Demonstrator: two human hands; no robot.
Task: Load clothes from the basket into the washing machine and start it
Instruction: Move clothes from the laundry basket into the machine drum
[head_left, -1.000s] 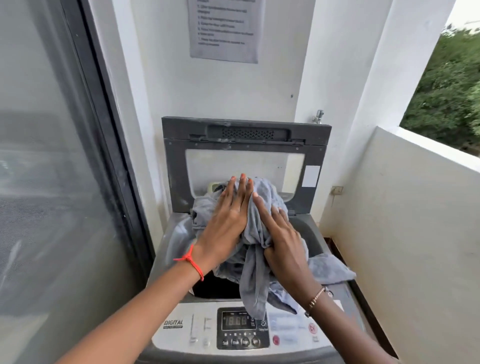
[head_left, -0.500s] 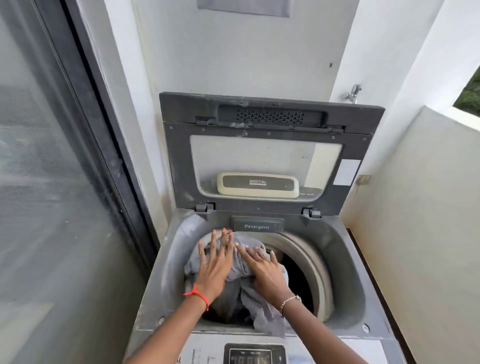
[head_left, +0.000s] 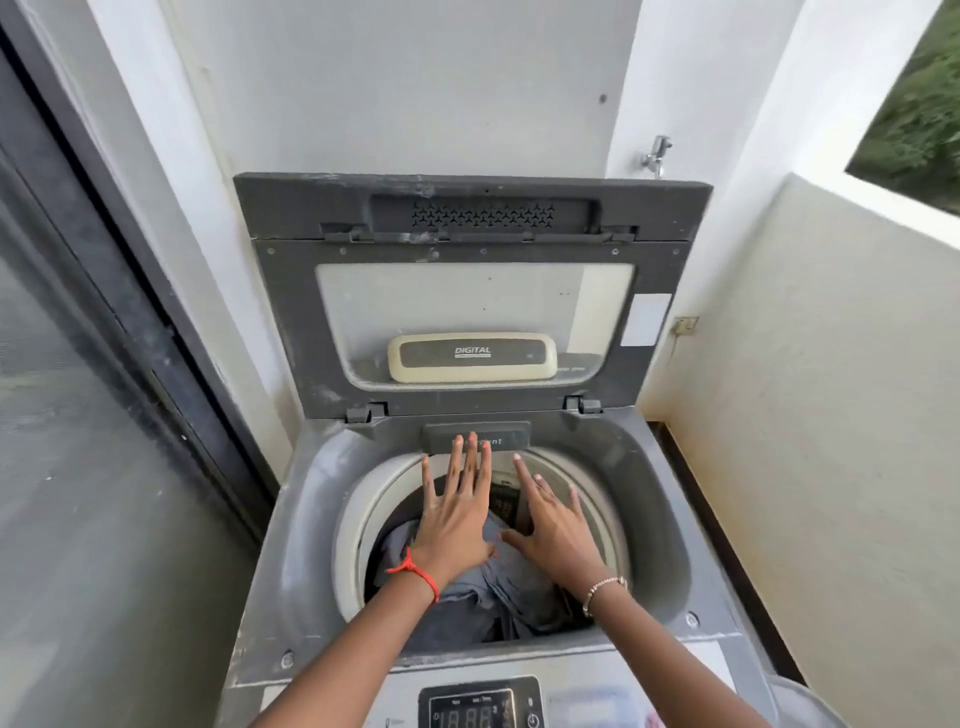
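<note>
Left grip (head_left: 457, 525) and right grip (head_left: 556, 535) splayed flat, holding nothing, over clothes (head_left: 498, 597) in drum (head_left: 353, 525), lower centre of frame. Press load evenly below rim; no cloth on lip before shutting lid (head_left: 291, 332).

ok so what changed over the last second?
The grey clothes went from a heap above the washer's top, one end draped over the control panel, down into the drum. The left grip and right grip, which pressed the bundle down, are now flat with fingers spread over the opening; whether they touch the cloth is unclear. The lid stayed open.
</note>
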